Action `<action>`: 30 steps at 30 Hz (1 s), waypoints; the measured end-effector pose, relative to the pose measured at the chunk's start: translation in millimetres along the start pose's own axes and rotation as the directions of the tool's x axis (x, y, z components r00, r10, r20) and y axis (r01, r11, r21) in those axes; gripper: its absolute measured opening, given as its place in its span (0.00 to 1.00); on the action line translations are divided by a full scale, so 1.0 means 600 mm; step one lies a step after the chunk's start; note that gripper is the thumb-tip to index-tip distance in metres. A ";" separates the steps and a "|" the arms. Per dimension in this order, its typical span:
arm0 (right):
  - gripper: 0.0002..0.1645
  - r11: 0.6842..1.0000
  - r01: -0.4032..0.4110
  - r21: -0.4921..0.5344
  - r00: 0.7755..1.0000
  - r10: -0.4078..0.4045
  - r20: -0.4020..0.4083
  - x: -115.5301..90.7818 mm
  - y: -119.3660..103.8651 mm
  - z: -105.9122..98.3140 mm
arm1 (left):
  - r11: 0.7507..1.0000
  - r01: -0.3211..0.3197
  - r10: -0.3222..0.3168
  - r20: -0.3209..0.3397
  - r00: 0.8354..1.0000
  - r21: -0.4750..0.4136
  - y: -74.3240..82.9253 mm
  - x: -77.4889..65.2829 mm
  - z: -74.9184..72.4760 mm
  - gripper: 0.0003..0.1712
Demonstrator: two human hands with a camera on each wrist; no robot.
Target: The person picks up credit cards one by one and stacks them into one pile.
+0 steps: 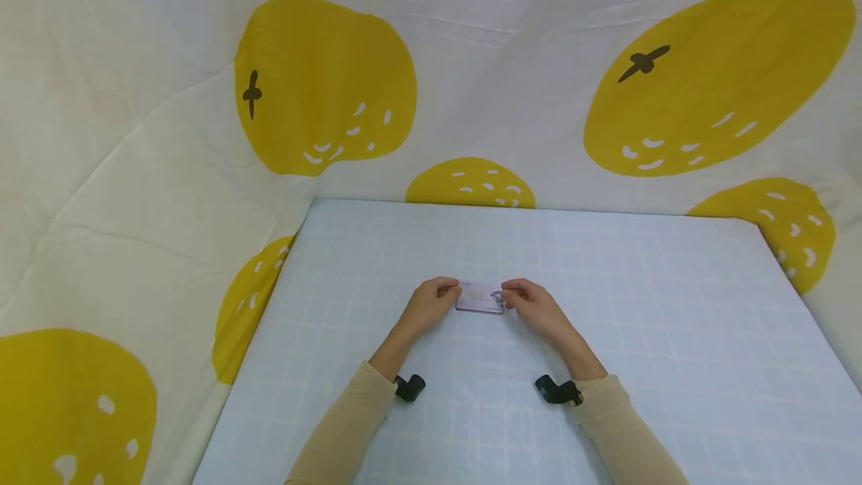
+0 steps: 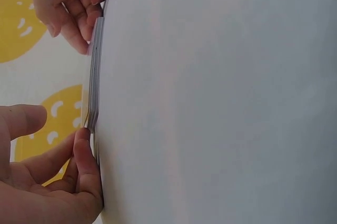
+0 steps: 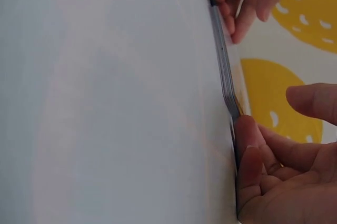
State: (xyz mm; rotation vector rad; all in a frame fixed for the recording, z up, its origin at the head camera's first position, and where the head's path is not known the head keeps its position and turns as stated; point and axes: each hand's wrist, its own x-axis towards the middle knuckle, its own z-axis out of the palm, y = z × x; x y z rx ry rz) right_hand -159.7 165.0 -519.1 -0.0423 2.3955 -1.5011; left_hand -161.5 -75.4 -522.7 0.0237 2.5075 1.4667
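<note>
A small stack of several thin cards (image 1: 479,298) lies flat on the table, its top card pale with a printed pattern. My left hand (image 1: 428,301) touches the left end of the stack with its fingertips. At the opposite end, fingertips of my right hand (image 1: 536,306) touch the cards. Seen edge-on in the left wrist view, the layered card edges (image 2: 95,77) are close to even. Both thumbs stand apart from the cards, as the right wrist view also shows beside the stack (image 3: 226,66). My palms hide part of the curled lower fingers.
A pale blue checked cloth (image 1: 673,335) covers the table. Behind and to the left hangs a white curtain (image 1: 491,81) with large yellow fruit prints. A black wrist camera (image 1: 411,388) sits on the left wrist, another black camera (image 1: 555,389) on the right.
</note>
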 end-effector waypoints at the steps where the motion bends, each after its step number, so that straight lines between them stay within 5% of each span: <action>1: 0.23 1.000 -0.002 -0.002 1.000 0.002 0.000 0.000 0.001 0.000 | 1.000 -0.001 0.001 -0.002 1.000 0.002 -0.001 0.000 0.000 0.20; 30: 0.23 1.000 -0.014 -0.009 1.000 0.014 -0.011 -0.009 -0.002 0.003 | 1.000 0.000 0.000 -0.006 1.000 0.007 0.000 -0.009 -0.005 0.22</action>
